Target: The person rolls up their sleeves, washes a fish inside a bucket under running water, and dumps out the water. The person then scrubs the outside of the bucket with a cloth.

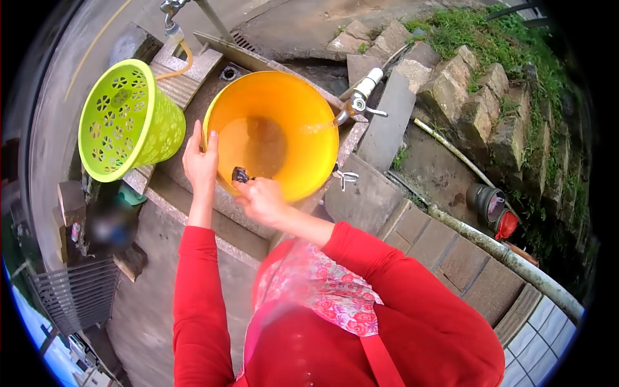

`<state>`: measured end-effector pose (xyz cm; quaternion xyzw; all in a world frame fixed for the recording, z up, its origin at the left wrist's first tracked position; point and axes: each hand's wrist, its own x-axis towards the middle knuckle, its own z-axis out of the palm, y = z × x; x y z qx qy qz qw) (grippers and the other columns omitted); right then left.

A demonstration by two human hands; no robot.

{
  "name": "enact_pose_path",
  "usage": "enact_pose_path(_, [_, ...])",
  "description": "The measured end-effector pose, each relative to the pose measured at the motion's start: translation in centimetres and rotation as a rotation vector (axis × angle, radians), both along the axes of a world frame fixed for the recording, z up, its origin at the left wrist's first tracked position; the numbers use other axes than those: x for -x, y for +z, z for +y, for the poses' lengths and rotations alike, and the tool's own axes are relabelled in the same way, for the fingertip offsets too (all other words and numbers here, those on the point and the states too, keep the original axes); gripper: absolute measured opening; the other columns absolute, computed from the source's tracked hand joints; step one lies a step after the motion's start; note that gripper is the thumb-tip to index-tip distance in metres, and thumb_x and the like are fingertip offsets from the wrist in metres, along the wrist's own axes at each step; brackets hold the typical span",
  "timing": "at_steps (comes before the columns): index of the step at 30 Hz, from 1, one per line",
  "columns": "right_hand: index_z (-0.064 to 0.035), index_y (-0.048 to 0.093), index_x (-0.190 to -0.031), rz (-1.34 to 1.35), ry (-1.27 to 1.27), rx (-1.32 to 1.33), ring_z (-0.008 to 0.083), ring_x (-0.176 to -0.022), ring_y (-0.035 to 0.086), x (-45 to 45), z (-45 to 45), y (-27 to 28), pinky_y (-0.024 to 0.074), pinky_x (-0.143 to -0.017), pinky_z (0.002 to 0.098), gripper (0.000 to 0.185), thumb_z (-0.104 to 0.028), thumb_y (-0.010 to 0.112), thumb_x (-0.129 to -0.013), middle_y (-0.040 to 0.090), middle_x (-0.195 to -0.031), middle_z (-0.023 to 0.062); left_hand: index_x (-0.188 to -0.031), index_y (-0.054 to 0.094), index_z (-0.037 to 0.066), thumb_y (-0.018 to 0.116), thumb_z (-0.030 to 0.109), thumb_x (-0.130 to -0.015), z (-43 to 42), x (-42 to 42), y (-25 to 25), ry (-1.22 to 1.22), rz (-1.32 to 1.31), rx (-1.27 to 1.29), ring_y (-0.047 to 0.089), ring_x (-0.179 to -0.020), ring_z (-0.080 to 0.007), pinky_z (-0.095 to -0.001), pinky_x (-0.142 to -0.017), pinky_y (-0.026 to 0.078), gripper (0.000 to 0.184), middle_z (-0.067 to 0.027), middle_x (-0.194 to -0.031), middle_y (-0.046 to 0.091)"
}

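A large yellow bucket [222, 116] stands tilted in a concrete sink, with some water at its bottom. My left hand [201, 161] holds its left rim, the fingers straight along the outside and the thumb at the edge. Over the near rim, my right hand [261, 198] is closed on a small, dark, crumpled scrubber-like thing [240, 175]; its exact kind I cannot make out. A metal tap [354, 103] at the right points into the bucket, and a thin stream appears to run from it.
A lime-green plastic basket [169, 132] with flower-shaped holes stands tilted on the sink's left ledge. Behind it is another tap [171, 19] with a tan hose [188, 57]. At right are stone blocks [451, 84], a long pipe [503, 258] and a dark bucket [482, 200].
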<state>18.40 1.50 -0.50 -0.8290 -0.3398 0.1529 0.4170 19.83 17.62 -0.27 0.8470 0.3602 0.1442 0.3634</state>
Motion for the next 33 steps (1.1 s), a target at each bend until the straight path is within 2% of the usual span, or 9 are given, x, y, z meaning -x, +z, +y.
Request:
enact_pose_path(3, [-0.0093,0.063,-0.078,0.095,0.03,0.003,0.0344,-0.063,0.06,-1.2,-0.5,1.6,0.0456,-0.057,0.0453,0.016,-0.024,0.067,-0.072,0.058,-0.061,0.017,-0.129,0.051,0.008,0.058,0.036,-0.088,1.7,1.7,-0.3,0.036,-0.186,0.417,0.058,-0.099,-0.0194,-0.031,-0.086,0.042,0.05,-0.0073,-0.109,0.062])
enact_pose_path(4, [-0.009,0.064,-0.077,0.157,0.049,0.004,0.0348,-0.063,0.06,-2.2,-0.6,2.3,0.0454,-0.057,0.0452,0.016,-0.024,0.067,-0.073,0.058,-0.061,0.0168,-0.13,0.049,0.005,0.055,0.042,-0.089,1.4,1.9,3.8,0.136,-0.069,0.692,0.053,-0.107,-0.0181,-0.0308,-0.093,0.038,0.055,-0.0077,-0.113,0.06])
enact_pose_path(6, [-0.0107,0.067,-0.079,0.421,0.044,-0.051,0.0351,-0.065,0.06,-4.3,-0.8,2.7,0.0461,-0.059,0.0427,0.016,-0.026,0.066,-0.074,0.06,-0.067,0.0172,-0.131,0.046,0.005,0.045,0.051,-0.09,2.2,4.0,2.8,0.192,-0.008,0.593,0.05,-0.11,-0.019,-0.0327,-0.092,0.037,0.062,-0.0101,-0.116,0.059])
enact_pose_path(9, [-0.0055,0.068,-0.097,0.735,0.053,-0.361,0.0133,-0.071,0.064,-7.3,-2.2,3.7,0.0482,-0.068,0.0288,0.023,-0.02,0.068,-0.078,0.069,-0.08,0.0092,-0.128,0.047,-0.002,0.043,0.05,-0.092,4.7,12.4,-8.8,0.421,0.116,0.263,0.053,-0.106,-0.0225,-0.0356,-0.09,0.041,0.064,-0.0136,-0.113,0.058])
enact_pose_path(11, [-0.0009,0.067,-0.099,0.894,0.101,-0.493,0.0104,-0.075,0.061,-8.6,-3.4,4.7,0.0479,-0.07,0.0261,0.023,-0.015,0.067,-0.081,0.069,-0.086,0.0056,-0.123,0.048,-0.008,0.047,0.043,-0.092,3.7,14.9,-6.6,0.69,0.128,0.291,0.057,-0.103,-0.0238,-0.0337,-0.089,0.043,0.059,-0.0164,-0.113,0.058])
enact_pose_path(14, [0.0028,0.065,-0.101,1.123,0.115,-0.579,0.0099,-0.079,0.06,-9.7,-4.9,4.5,0.0477,-0.072,0.0237,0.021,-0.01,0.065,-0.083,0.067,-0.092,0.0043,-0.118,0.052,-0.007,0.048,0.032,-0.094,1.6,15.1,0.5,0.651,-0.263,0.597,0.058,-0.099,-0.0204,-0.0305,-0.085,0.045,0.046,-0.0161,-0.11,0.06])
enact_pose_path(16, [0.0047,0.064,-0.103,1.302,0.097,-0.622,0.0097,-0.081,0.06,-10.5,-5.3,5.2,0.047,-0.075,0.0212,0.021,-0.007,0.062,-0.085,0.066,-0.092,0.0042,-0.116,0.054,-0.007,0.049,0.029,-0.094,2.4,16.7,0.8,0.663,-0.202,0.627,0.059,-0.096,-0.0188,-0.0302,-0.082,0.046,0.042,-0.0145,-0.109,0.061])
enact_pose_path(26, [-0.0012,0.066,-0.081,0.474,0.328,-0.521,0.0131,-0.05,0.053,-12.5,-4.5,12.6,0.0398,-0.05,0.0277,0.017,-0.018,0.067,-0.079,0.054,-0.059,0.0138,-0.119,0.054,-0.003,0.049,0.019,-0.093,-1.3,20.4,7.4,0.726,-0.189,0.664,0.059,-0.091,-0.0156,-0.0298,-0.08,0.045,0.034,-0.0089,-0.105,0.063])
enact_pose_path(33, [0.0027,0.066,-0.085,0.731,0.27,-0.704,0.0044,-0.063,0.052,-15.8,-6.3,18.0,0.0429,-0.058,0.0225,0.017,-0.014,0.066,-0.083,0.063,-0.071,-0.0003,-0.127,0.047,-0.005,0.045,0.009,-0.094,-3.2,19.2,19.0,0.544,-0.34,0.525,0.056,-0.106,-0.0172,-0.0291,-0.091,0.042,0.036,-0.0116,-0.119,0.058])
